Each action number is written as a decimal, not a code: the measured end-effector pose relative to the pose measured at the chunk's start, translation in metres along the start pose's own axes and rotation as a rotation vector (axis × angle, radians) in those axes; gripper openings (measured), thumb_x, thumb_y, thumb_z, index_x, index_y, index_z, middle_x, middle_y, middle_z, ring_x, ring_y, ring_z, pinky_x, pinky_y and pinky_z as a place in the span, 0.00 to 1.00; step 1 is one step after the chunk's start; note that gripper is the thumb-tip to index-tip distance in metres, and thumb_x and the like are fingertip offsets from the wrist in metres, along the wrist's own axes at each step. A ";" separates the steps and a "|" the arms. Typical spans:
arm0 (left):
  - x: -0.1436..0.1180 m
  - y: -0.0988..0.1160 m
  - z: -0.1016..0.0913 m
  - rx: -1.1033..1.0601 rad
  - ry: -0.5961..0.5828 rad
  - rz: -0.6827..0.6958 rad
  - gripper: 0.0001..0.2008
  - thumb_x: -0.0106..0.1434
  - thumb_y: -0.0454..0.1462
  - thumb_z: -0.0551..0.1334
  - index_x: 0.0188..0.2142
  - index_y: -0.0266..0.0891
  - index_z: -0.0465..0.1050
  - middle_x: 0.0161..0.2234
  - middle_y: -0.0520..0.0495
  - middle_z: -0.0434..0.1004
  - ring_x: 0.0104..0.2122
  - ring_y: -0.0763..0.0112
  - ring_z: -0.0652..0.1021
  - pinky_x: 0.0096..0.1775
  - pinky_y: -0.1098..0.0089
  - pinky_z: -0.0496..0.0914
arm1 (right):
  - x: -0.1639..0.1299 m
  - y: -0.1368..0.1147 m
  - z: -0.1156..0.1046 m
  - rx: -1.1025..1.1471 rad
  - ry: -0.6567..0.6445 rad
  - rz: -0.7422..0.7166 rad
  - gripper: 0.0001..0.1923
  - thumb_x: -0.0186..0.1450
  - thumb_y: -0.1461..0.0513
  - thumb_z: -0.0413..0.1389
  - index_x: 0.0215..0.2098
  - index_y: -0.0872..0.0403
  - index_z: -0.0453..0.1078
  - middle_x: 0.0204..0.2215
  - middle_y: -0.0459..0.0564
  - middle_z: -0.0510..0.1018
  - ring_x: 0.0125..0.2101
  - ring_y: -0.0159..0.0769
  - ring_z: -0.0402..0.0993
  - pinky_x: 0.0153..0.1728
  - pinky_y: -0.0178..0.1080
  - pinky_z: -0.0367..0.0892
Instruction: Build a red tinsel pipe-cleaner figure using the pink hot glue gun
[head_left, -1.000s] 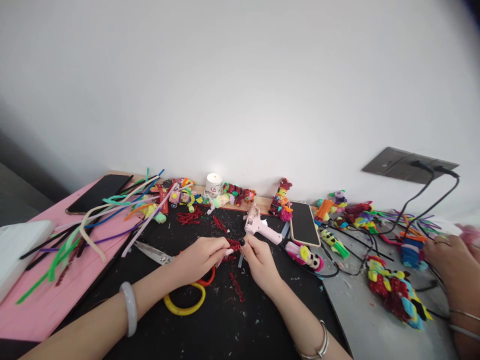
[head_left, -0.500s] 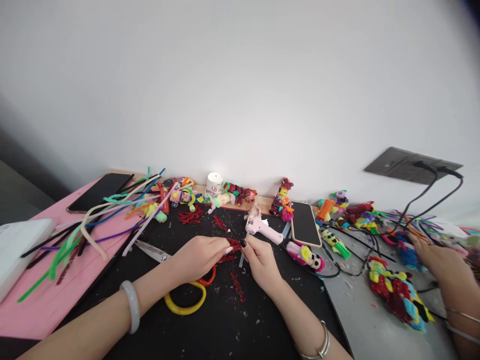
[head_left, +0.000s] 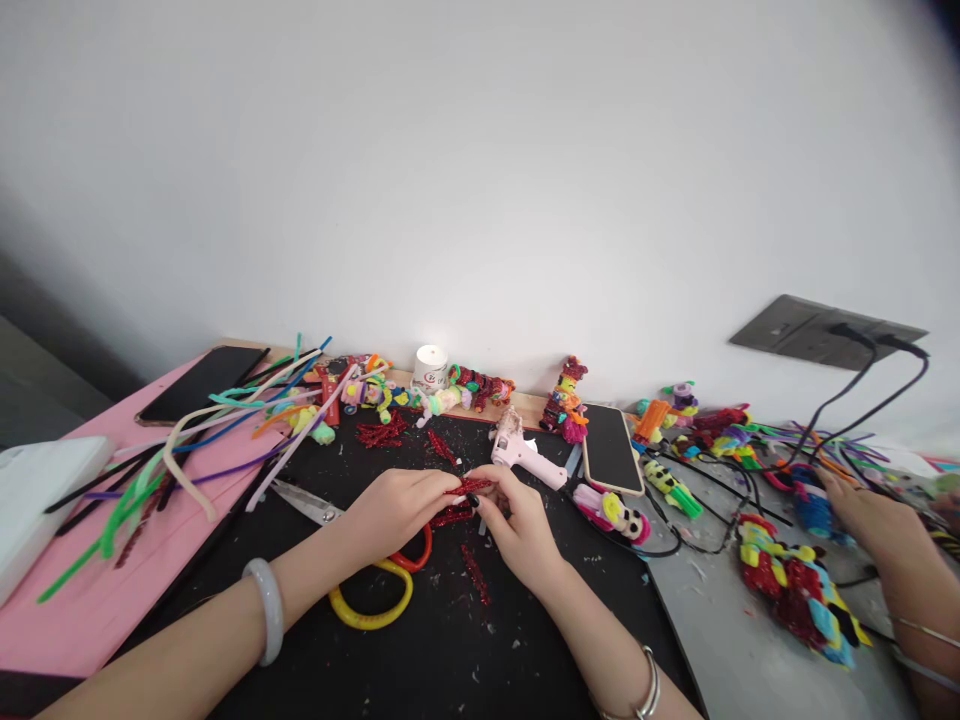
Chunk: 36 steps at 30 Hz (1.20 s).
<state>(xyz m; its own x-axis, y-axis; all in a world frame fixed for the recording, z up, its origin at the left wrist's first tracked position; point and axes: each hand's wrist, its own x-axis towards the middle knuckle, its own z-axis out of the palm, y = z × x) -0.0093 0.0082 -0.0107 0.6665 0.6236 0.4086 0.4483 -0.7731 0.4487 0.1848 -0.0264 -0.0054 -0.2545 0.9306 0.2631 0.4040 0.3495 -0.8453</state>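
Observation:
A short red tinsel pipe cleaner piece runs between the fingertips of my two hands. My left hand pinches its left end. At the other end, my right hand grips it between thumb and fingers. Below them on the black mat lie more red tinsel pieces. Scissors with yellow and red handles rest partly under my left wrist and forearm. Just beyond my right hand is a pink glue gun. A heap of red tinsel pieces sits farther back.
Loose pipe cleaners and a dark phone lie on the pink surface at left. Pipe cleaner dolls and a paper cup line the wall. A second phone is right of the glue gun. Another person's hand holds a blue piece at right.
My right hand has shifted its fingers up onto the red piece, which now shows stretched between both hands. My left hand has moved barely at all.

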 end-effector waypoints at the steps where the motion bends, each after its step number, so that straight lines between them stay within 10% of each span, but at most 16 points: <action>1: 0.000 -0.001 0.001 0.006 0.010 0.010 0.13 0.70 0.39 0.48 0.40 0.37 0.70 0.34 0.44 0.78 0.33 0.66 0.77 0.36 0.69 0.69 | 0.000 0.000 0.000 0.003 0.004 -0.002 0.13 0.63 0.67 0.50 0.46 0.51 0.65 0.28 0.45 0.72 0.24 0.31 0.65 0.27 0.33 0.62; 15: -0.002 -0.006 0.001 0.055 0.026 0.022 0.14 0.70 0.38 0.48 0.39 0.36 0.70 0.33 0.44 0.77 0.32 0.66 0.77 0.34 0.69 0.69 | 0.001 0.005 0.002 0.101 0.079 0.024 0.27 0.62 0.67 0.51 0.58 0.49 0.54 0.32 0.46 0.72 0.24 0.29 0.64 0.26 0.32 0.62; 23: 0.000 -0.003 0.002 0.007 0.007 0.026 0.13 0.69 0.38 0.49 0.41 0.37 0.71 0.35 0.44 0.78 0.34 0.67 0.78 0.37 0.69 0.70 | 0.002 -0.001 -0.002 -0.050 0.088 -0.103 0.09 0.63 0.65 0.52 0.39 0.51 0.73 0.31 0.49 0.77 0.27 0.34 0.70 0.29 0.36 0.66; 36: 0.004 0.004 -0.001 0.050 -0.123 -0.036 0.16 0.69 0.36 0.47 0.31 0.37 0.70 0.25 0.48 0.74 0.27 0.69 0.75 0.32 0.72 0.64 | 0.004 0.000 -0.004 -0.171 0.071 -0.126 0.11 0.65 0.65 0.50 0.26 0.53 0.69 0.22 0.46 0.71 0.24 0.33 0.67 0.27 0.35 0.61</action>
<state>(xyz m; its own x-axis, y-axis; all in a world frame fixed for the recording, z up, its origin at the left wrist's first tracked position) -0.0056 0.0072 -0.0063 0.7161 0.6344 0.2912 0.5003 -0.7574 0.4197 0.1869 -0.0222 -0.0024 -0.2520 0.8816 0.3992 0.5177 0.4713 -0.7141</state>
